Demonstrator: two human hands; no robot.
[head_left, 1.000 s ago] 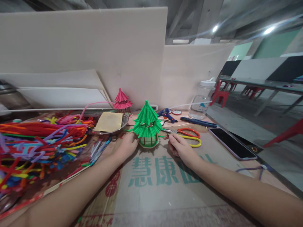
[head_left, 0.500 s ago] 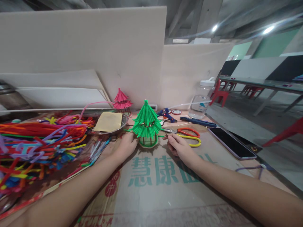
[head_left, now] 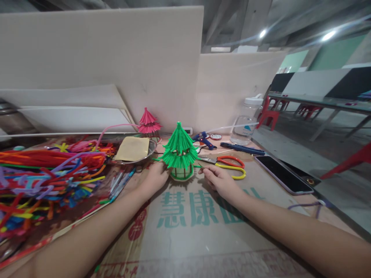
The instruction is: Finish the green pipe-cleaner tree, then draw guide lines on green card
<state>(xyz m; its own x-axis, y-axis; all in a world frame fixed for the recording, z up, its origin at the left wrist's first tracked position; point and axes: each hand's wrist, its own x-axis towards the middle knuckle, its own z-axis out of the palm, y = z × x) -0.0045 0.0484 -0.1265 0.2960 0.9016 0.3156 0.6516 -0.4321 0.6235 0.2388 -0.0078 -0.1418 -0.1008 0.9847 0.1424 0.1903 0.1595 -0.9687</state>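
A small green pavilion (head_left: 179, 150) made of pipe cleaners stands upright on the cardboard, with a two-tiered roof, brown posts and a pale base edged in green. My left hand (head_left: 158, 175) is closed against its left side; the fingertips are hidden behind the model. A short green pipe-cleaner end sticks out just above that hand. On the right, my right hand (head_left: 218, 178) pinches a thin dark strand between thumb and forefinger, close to another green end at the model's right side. Scissors (head_left: 232, 161) with red and yellow handles lie just behind the right hand.
Loose coloured pipe cleaners (head_left: 52, 181) cover the left side, near several pens (head_left: 123, 185). Behind are a dish (head_left: 147, 154) with a yellow pad (head_left: 132, 149), a pink pavilion (head_left: 149, 123) and a glue gun (head_left: 204, 139). A water bottle (head_left: 245, 123) and phone (head_left: 282, 174) are on the right.
My right hand has shifted slightly, its fingers now more extended toward the green pavilion. The left hand and the model have hardly moved.
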